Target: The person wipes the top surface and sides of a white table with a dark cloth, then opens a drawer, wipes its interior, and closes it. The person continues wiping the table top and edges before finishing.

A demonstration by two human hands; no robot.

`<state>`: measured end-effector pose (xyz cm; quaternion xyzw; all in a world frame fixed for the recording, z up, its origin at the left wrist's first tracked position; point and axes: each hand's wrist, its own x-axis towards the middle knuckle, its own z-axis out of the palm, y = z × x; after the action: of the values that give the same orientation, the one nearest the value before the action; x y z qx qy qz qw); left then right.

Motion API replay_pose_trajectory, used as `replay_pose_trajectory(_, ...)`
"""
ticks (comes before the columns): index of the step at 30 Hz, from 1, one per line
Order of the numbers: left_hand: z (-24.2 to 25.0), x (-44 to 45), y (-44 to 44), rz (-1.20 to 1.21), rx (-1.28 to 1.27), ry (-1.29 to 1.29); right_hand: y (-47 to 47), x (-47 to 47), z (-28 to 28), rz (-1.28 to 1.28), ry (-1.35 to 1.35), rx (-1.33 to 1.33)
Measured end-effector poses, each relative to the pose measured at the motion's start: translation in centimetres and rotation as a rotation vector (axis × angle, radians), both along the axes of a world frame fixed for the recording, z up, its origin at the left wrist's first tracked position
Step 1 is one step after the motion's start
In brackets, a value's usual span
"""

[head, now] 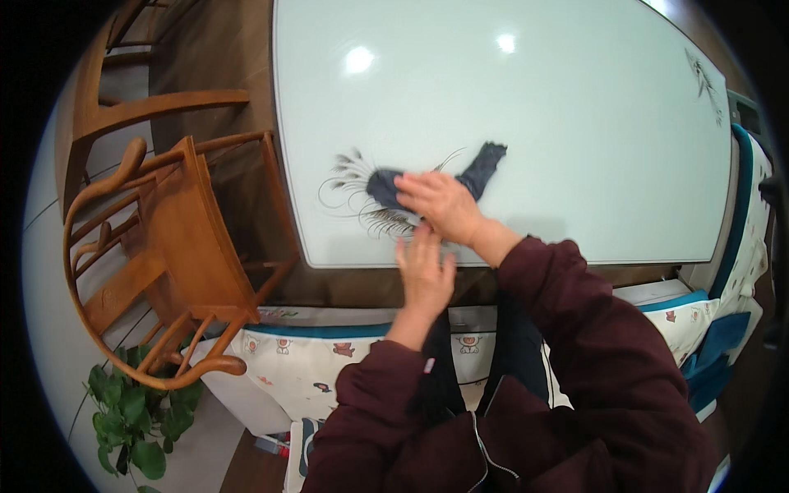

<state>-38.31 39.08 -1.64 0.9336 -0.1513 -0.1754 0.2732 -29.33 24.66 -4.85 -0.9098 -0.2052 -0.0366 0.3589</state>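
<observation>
A dark grey sock (484,169) lies bent on the pale glass tabletop. Its cuff points to the upper right and its rounded toe to the left. Flat across the middle of the sock is my right hand (442,206), fingers stretched to the left, covering the bend. My left hand (425,271) is at the table's front edge, just below the right one, with fingers spread and nothing in them. Its fingertips reach close to the right hand's heel; whether they touch the sock cannot be seen.
The glass table (555,123) has a printed feather-like pattern (348,169) near the sock. A wooden armchair (185,240) stands against its left side. A sofa with a bear-print cover (296,363) is below, and a leafy potted plant (132,400) stands at lower left.
</observation>
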Motion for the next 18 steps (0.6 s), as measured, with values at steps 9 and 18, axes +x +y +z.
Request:
replay_pose_trajectory(9,-1.6,5.1,15.8,0.609,0.094,-0.062,-11.2,-9.8,4.0,-0.758,0.319,0.385)
replay_pose_trajectory(18,-4.8,6.9,16.0,0.648,0.288,0.180,-6.0,-15.9,-1.9,-0.714,0.196,-0.354)
